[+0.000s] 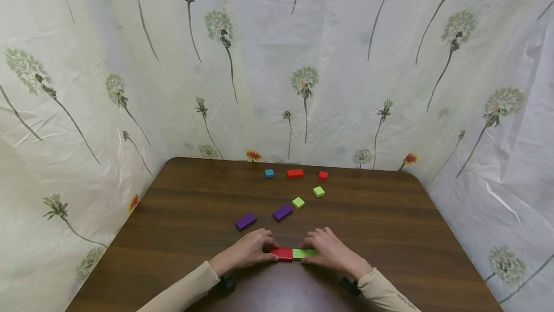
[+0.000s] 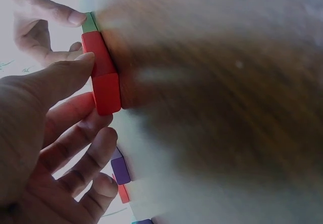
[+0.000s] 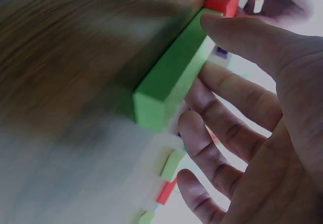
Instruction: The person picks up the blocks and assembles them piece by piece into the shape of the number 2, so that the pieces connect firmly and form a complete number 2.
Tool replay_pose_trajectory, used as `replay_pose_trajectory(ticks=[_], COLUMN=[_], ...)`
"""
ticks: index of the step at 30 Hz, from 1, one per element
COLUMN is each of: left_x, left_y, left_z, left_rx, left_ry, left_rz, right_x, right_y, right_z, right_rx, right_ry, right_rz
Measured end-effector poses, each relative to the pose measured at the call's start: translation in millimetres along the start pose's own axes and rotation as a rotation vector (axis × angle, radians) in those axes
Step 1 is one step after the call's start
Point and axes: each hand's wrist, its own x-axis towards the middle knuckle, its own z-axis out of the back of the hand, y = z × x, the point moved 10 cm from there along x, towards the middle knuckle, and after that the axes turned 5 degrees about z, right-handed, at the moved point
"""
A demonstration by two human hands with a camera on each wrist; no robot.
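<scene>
A red rectangular block (image 1: 283, 255) and a longer green block (image 1: 302, 254) lie end to end on the wooden table, touching or nearly so. My left hand (image 1: 250, 251) pinches the red block between thumb and fingertips, as the left wrist view shows with its thumb (image 2: 75, 75) on the near side. On the green block, my right hand (image 1: 332, 253) has its thumb (image 3: 227, 30) along the near long side and fingers on the far side. In the head view the right hand covers the green block's right end.
Beyond the hands lie two purple blocks (image 1: 245, 221) and two small light green blocks (image 1: 298, 202). Farther back, near the table's far edge, are a small blue block (image 1: 269, 173), a red rectangular block (image 1: 295, 173) and a small red block (image 1: 323, 175). A flowered curtain (image 1: 268, 62) surrounds the table.
</scene>
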Motion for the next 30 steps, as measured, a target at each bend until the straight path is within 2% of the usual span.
replay_pose_trajectory(ticks=[13, 30], left_x=[-0.2, 1.2], left_y=[-1.0, 0.0], left_z=[1.6, -0.7], left_rx=[0.018, 0.014], left_ry=[-0.025, 0.000], left_rz=[-0.019, -0.012], right_x=[23.5, 26.6], right_y=[18, 22], right_z=[-3, -7], right_rx=[0.003, -0.013], right_ry=[0.015, 0.002], right_rz=[0.036, 0.026])
